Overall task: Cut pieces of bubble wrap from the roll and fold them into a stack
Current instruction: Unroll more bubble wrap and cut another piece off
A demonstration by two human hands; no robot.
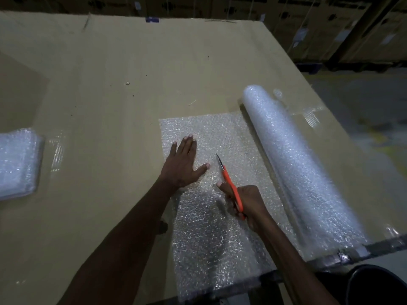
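A roll of bubble wrap [295, 164] lies on the right of the cardboard-covered table [110, 95]. An unrolled sheet [204, 227] spreads from it toward the left and reaches the near edge. My left hand [184, 164] lies flat on the sheet's far left part, fingers spread. My right hand [246, 205] grips orange-handled scissors [229, 183] over the middle of the sheet, blades pointing away from me and nearly closed. A stack of folded bubble wrap pieces [18, 161] sits at the left edge.
The table's right edge runs diagonally just beyond the roll, with floor [363, 106] past it. Cardboard boxes [308, 18] line the back. A dark round object [374, 285] sits at the lower right. Small debris [127, 83] dots the tabletop.
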